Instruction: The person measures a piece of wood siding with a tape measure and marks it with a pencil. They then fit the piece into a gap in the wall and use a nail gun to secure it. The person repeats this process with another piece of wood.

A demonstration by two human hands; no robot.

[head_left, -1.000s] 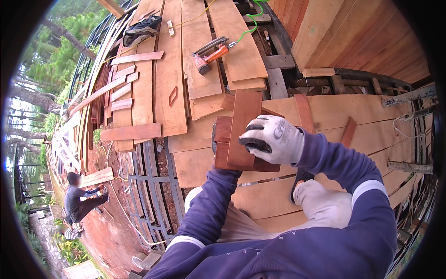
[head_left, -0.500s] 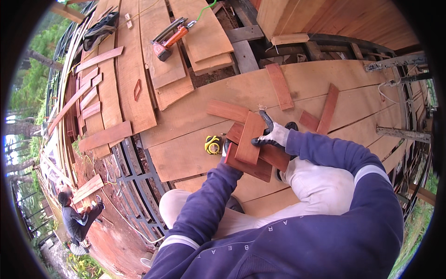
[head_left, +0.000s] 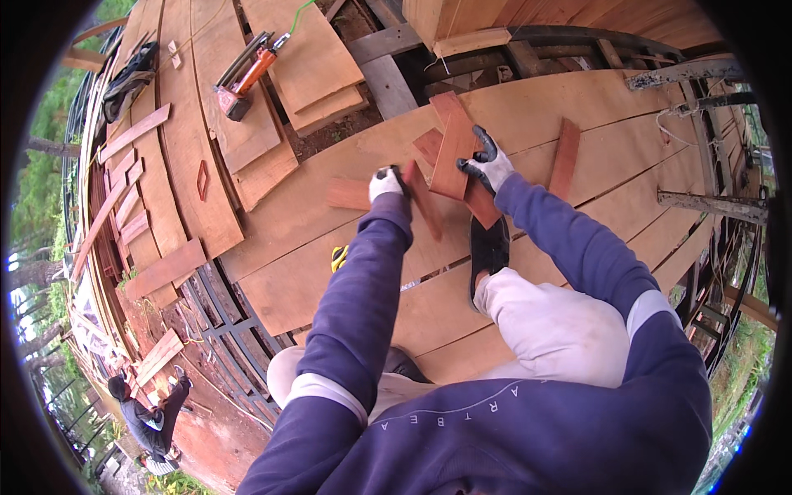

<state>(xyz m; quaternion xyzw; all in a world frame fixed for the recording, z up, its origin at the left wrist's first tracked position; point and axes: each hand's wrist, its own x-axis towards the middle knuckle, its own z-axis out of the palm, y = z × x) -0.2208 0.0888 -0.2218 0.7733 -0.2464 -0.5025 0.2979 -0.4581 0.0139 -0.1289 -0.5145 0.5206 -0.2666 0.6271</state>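
Both my hands wear white gloves with black fingers. My left hand (head_left: 386,183) is closed on the end of a short reddish-brown wooden board (head_left: 423,200), which is tilted up on its edge. My right hand (head_left: 488,162) grips the side of another short wooden board (head_left: 454,161), its thumb on the face and a finger stretched along the edge. Beneath that board part of a darker board (head_left: 482,205) shows. Other reddish offcuts lie close by: a small piece (head_left: 428,146) between the hands and a board (head_left: 348,194) left of my left hand.
An orange nail gun (head_left: 247,81) with a green hose lies on planks at the upper left. My left forearm partly covers a yellow tape measure (head_left: 339,258). A reddish board (head_left: 565,158) lies to the right. Gaps show open framing (head_left: 231,322). A person (head_left: 153,417) crouches lower left.
Both hands have moved forward and apart, each with a board. The stack they held together has separated. The view has shifted, and my black shoe now shows more fully.
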